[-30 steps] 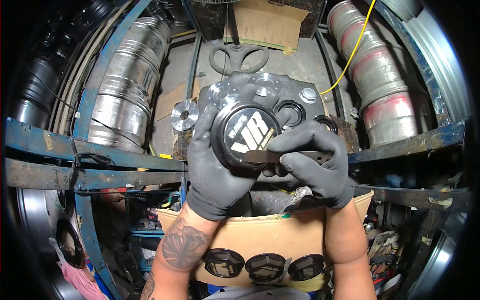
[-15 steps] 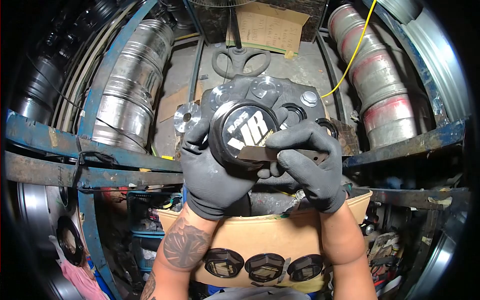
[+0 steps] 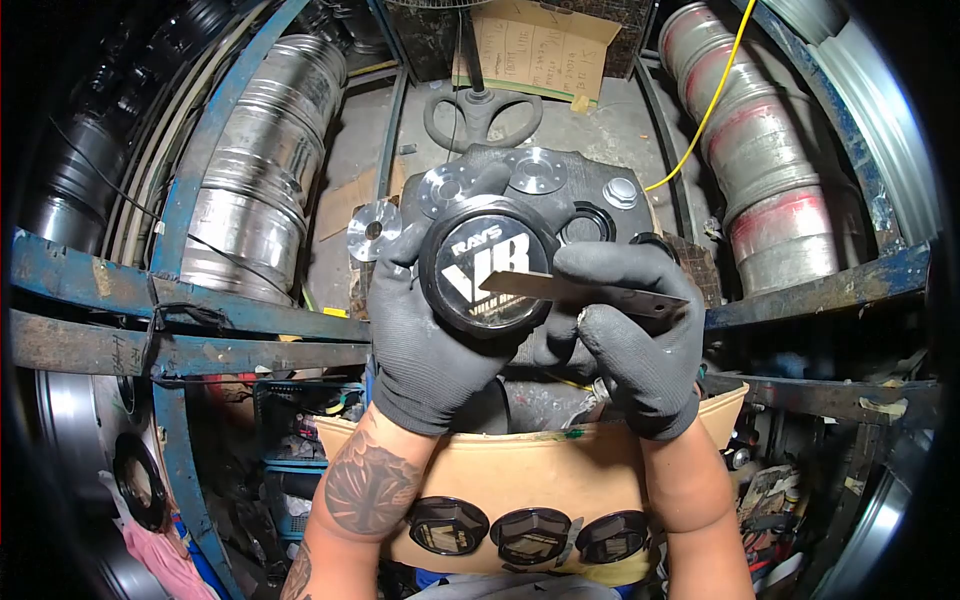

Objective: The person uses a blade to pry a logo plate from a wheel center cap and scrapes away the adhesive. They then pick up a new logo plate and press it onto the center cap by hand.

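Well, left hand [image 3: 425,345] cradles black cap [image 3: 485,256], right hand [image 3: 658,360] pinches flat blade [image 3: 518,287]

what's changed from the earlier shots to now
The black cap in the left hand has turned clockwise, its lettering now nearly level. The blade in the right hand has moved higher across the cap. Neither was let go; the metal discs stayed put.

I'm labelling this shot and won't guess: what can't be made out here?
- Head view: part of the cap's lettering, behind the blade.
- Head view: the cap's underside, turned away toward the left hand.
- Head view: much of the far cardboard's writing, too small and blurred.
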The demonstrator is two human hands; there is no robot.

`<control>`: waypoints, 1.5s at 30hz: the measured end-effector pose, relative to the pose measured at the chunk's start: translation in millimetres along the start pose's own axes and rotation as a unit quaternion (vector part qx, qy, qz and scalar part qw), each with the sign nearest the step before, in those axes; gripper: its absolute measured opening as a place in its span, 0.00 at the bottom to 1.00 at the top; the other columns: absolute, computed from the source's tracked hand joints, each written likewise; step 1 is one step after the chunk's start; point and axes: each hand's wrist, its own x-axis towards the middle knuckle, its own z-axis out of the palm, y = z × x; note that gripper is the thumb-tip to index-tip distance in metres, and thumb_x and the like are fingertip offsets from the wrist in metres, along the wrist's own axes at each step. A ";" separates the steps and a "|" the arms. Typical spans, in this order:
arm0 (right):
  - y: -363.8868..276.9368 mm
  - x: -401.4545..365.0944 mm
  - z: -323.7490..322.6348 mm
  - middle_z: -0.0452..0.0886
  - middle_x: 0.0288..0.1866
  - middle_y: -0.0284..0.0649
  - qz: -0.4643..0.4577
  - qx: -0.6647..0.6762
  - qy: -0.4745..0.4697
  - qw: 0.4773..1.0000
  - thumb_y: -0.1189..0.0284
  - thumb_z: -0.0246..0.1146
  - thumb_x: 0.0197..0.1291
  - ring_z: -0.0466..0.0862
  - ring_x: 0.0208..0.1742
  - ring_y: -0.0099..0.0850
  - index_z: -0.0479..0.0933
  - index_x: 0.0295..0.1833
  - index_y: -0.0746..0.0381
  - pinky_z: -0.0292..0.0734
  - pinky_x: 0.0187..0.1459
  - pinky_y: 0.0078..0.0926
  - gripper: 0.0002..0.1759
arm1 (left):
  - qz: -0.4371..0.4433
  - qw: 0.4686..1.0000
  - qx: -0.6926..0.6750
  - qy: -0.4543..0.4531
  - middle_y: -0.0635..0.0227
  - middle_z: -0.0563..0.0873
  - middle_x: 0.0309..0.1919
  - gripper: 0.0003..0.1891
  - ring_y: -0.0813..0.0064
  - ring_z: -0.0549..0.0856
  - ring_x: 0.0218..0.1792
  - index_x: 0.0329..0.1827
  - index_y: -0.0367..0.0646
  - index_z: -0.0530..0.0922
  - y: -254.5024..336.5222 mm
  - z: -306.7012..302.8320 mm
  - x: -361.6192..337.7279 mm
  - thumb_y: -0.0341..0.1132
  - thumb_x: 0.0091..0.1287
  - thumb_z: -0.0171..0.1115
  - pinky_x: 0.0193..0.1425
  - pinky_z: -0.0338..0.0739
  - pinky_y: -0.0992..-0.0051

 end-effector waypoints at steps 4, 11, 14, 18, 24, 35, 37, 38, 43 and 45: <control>2.1 -1.3 -9.4 0.84 0.47 0.43 -0.009 0.000 -0.011 1.000 0.82 0.63 0.57 0.83 0.47 0.28 0.81 0.50 0.71 0.79 0.50 0.24 0.14 | -0.009 1.000 0.022 0.004 0.56 0.80 0.59 0.29 0.63 0.79 0.60 0.67 0.40 0.69 -2.8 14.7 4.3 0.53 0.72 0.43 0.67 0.73 0.61; 6.2 0.1 -8.1 0.83 0.45 0.41 -0.082 -0.048 0.046 0.994 0.83 0.63 0.55 0.83 0.45 0.27 0.82 0.47 0.70 0.78 0.51 0.24 0.13 | 0.033 0.987 0.157 0.002 0.57 0.79 0.58 0.29 0.64 0.80 0.59 0.68 0.42 0.67 -7.6 -0.8 6.5 0.55 0.76 0.37 0.68 0.72 0.61; 1.9 -1.4 -6.2 0.83 0.44 0.41 -0.087 -0.048 0.046 0.994 0.84 0.62 0.54 0.83 0.45 0.26 0.80 0.47 0.70 0.78 0.50 0.23 0.13 | -0.007 1.000 0.018 -0.016 0.56 0.80 0.57 0.29 0.63 0.81 0.58 0.66 0.41 0.69 -5.0 7.0 8.0 0.55 0.76 0.38 0.67 0.73 0.61; 8.2 -1.0 -8.7 0.83 0.44 0.42 -0.139 -0.076 0.028 0.987 0.83 0.62 0.54 0.82 0.44 0.25 0.78 0.48 0.69 0.79 0.48 0.23 0.14 | -0.003 1.000 0.013 0.021 0.56 0.81 0.56 0.29 0.62 0.82 0.56 0.64 0.40 0.72 -6.1 5.0 9.6 0.54 0.75 0.39 0.66 0.74 0.61; 8.3 -3.8 -3.2 0.81 0.40 0.39 -0.125 -0.127 0.043 0.983 0.83 0.67 0.50 0.81 0.39 0.23 0.75 0.44 0.67 0.78 0.42 0.21 0.15 | 0.076 0.975 0.197 0.072 0.55 0.82 0.57 0.28 0.60 0.82 0.56 0.63 0.39 0.73 -11.6 -1.4 6.2 0.53 0.73 0.43 0.65 0.75 0.58; 2.9 -0.4 1.3 0.83 0.40 0.39 -0.155 -0.205 -0.003 0.967 0.82 0.67 0.52 0.82 0.38 0.25 0.79 0.47 0.65 0.77 0.40 0.22 0.14 | 0.010 0.999 0.043 -0.005 0.52 0.80 0.58 0.29 0.58 0.81 0.59 0.66 0.39 0.69 -5.5 -2.2 9.1 0.51 0.72 0.43 0.68 0.72 0.56; 1.4 0.8 -3.1 0.85 0.42 0.42 -0.156 -0.221 -0.038 0.962 0.82 0.67 0.53 0.84 0.40 0.28 0.80 0.50 0.66 0.79 0.43 0.23 0.16 | -0.012 0.998 0.058 0.034 0.47 0.78 0.59 0.30 0.56 0.80 0.60 0.71 0.40 0.64 -6.6 11.6 9.6 0.50 0.71 0.44 0.69 0.72 0.54; -2.0 0.7 -4.3 0.86 0.41 0.42 -0.143 -0.232 -0.064 0.960 0.82 0.67 0.53 0.85 0.40 0.28 0.81 0.49 0.66 0.79 0.44 0.23 0.16 | -0.016 0.997 0.066 0.023 0.44 0.76 0.61 0.32 0.51 0.79 0.61 0.71 0.37 0.64 -7.0 15.2 8.3 0.52 0.72 0.40 0.68 0.72 0.51; -6.6 1.4 -3.5 0.87 0.39 0.43 -0.136 -0.260 -0.083 0.952 0.84 0.70 0.50 0.87 0.38 0.31 0.83 0.46 0.65 0.80 0.42 0.24 0.16 | -0.023 0.993 0.103 0.056 0.41 0.74 0.62 0.33 0.46 0.77 0.63 0.70 0.35 0.64 -6.9 15.0 7.9 0.52 0.72 0.39 0.68 0.72 0.48; -8.5 1.4 -5.2 0.87 0.39 0.43 -0.123 -0.261 -0.088 0.953 0.84 0.70 0.50 0.87 0.38 0.31 0.83 0.46 0.66 0.81 0.42 0.24 0.15 | -0.019 0.995 0.092 0.041 0.40 0.74 0.63 0.33 0.45 0.76 0.63 0.70 0.35 0.64 -8.3 15.8 9.4 0.53 0.72 0.39 0.68 0.72 0.48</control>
